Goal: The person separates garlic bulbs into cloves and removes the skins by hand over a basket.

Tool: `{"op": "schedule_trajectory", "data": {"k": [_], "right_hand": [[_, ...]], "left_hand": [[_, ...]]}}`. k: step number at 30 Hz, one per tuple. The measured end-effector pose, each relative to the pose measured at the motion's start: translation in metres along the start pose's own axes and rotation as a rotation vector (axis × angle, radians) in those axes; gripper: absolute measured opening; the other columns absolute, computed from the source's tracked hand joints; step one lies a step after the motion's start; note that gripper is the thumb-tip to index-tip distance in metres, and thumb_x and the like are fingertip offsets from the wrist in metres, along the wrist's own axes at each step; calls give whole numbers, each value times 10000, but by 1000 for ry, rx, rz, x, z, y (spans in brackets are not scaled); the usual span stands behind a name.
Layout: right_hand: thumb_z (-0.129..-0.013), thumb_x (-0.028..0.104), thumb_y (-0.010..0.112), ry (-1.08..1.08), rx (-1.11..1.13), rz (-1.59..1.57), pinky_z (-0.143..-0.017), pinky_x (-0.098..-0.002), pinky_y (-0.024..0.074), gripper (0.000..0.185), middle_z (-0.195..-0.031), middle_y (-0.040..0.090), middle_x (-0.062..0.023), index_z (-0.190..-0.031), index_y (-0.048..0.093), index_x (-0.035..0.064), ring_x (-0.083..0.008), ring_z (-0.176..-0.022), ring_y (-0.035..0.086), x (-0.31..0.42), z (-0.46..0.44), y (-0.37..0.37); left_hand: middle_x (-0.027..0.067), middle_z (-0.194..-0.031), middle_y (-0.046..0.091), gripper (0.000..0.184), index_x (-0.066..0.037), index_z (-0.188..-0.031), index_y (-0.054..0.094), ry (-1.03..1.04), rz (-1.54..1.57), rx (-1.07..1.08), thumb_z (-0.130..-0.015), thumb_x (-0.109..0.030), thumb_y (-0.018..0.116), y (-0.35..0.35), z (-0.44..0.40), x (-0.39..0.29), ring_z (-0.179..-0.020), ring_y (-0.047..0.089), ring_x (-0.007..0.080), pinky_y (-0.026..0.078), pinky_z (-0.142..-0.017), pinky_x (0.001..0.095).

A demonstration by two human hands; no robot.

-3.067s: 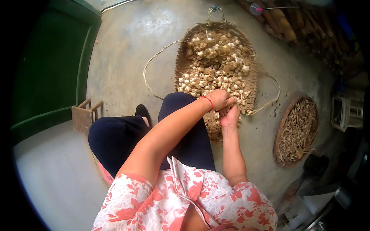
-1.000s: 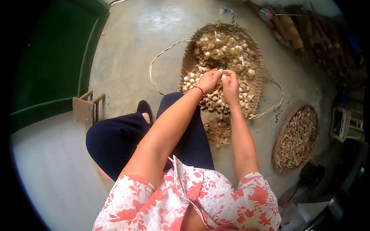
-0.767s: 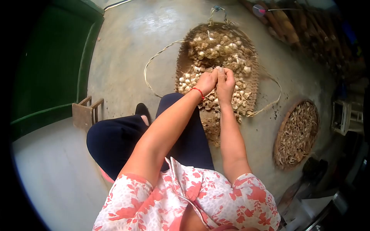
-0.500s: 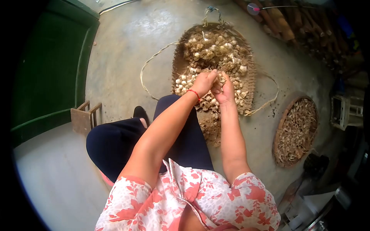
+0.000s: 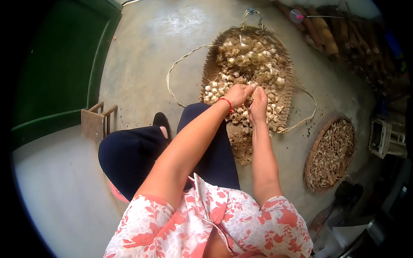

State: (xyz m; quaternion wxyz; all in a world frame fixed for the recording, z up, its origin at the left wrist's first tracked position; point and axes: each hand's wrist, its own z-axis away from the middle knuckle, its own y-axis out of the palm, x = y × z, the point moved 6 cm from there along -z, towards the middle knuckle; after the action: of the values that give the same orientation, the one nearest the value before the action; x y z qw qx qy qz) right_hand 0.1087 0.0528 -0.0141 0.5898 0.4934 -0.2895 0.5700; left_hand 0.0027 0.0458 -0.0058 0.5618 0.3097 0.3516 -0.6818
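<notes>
A woven basket (image 5: 284, 96) with rope handles lies on the floor, filled with garlic bulbs (image 5: 213, 89) and brown dry husks. Over its near part my left hand (image 5: 238, 94), with a red string at the wrist, has its fingers closed. My right hand (image 5: 259, 104) is right beside it, fingers bent inward, the fingertips of both close together. Whatever is between them is too small and hidden to make out. A pile of brown husks (image 5: 241, 144) lies at the basket's near end, by my knee.
On the right a round tray (image 5: 307, 165) holds dry stalks. Behind it stands a pale stool-like frame (image 5: 387, 137). Logs (image 5: 322, 34) are stacked at the top right. A small wooden stool (image 5: 94, 122) sits by the green door (image 5: 56, 64) on the left.
Half a second ago the right palm was turned up with a garlic bulb showing in it; now that hand is turned more inward and the bulb is out of sight. The view has shifted slightly.
</notes>
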Motion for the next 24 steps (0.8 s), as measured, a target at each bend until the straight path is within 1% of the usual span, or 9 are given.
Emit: {"op": "schedule_trajectory", "data": {"k": [6,8,10,11,13,14,16,19,24], "right_hand": [[-979,240,378,262,-95,-611,-354,-201,307,208,-630,465,0,-891,500,96,-61,-439,383,-42,28,-34],[-975,237,394,282,-137,-588,-342,-194,278,192,-588,432,10,-897,499,96,-58,-428,367,-41,45,-44],[-952,264,454,231,-196,-234,-400,-258,383,220,-618,513,-15,-896,539,69,-90,-465,450,-42,66,-75],[-952,264,454,232,-196,-235,-400,-258,383,220,-618,513,-15,-896,539,69,-90,-465,450,-51,78,-91],[-910,276,526,78,-116,993,-635,-360,495,261,-848,620,-101,-904,586,22,-202,-682,588,-51,88,-114],[-910,276,526,80,-111,996,-635,-360,495,261,-848,620,-101,-904,586,22,-202,-682,588,-54,86,-119],[-875,261,555,-225,-66,1440,-863,-392,445,258,-1100,591,-150,-919,620,15,-294,-951,577,-36,78,-103],[-861,185,578,-233,-83,1046,-901,-392,422,254,-1082,573,-162,-1035,608,3,-297,-1048,538,-31,3,-59],[-805,159,634,-397,-65,1521,-950,-395,403,332,-1129,576,-121,-1119,591,61,-316,-1120,494,-47,-84,27]], "left_hand": [[130,-732,664,453,36,-785,625,-2,164,367,-972,-326,426,41,9,2,-615,641,173,540,-624,312],[160,-762,662,430,38,-842,625,-33,137,431,-962,-332,442,48,5,11,-701,654,227,531,-700,356],[213,-823,649,413,46,-909,615,91,-525,282,-951,-330,450,35,3,5,-824,644,290,495,-801,402],[260,-919,627,399,49,-973,603,-6,-508,201,-932,-324,466,22,-1,12,-916,611,340,446,-880,418],[262,-960,623,387,34,-1060,569,-91,-510,10,-920,-316,479,-8,-13,29,-930,610,347,445,-882,421],[264,-1002,619,407,19,-1147,534,-180,-509,-179,-908,-308,492,-24,-16,39,-943,608,355,444,-884,424],[217,-1089,611,557,-30,-1344,348,-327,-497,-309,-886,-307,498,-42,3,23,-1000,598,360,450,-877,446],[232,-1154,572,633,-40,-1379,274,-224,-365,-484,-845,-260,534,-54,7,26,-1039,573,376,442,-892,451],[238,-1115,593,499,-31,-1264,455,-138,-116,-554,-829,-248,568,-68,12,35,-1071,557,365,429,-916,404]]}}
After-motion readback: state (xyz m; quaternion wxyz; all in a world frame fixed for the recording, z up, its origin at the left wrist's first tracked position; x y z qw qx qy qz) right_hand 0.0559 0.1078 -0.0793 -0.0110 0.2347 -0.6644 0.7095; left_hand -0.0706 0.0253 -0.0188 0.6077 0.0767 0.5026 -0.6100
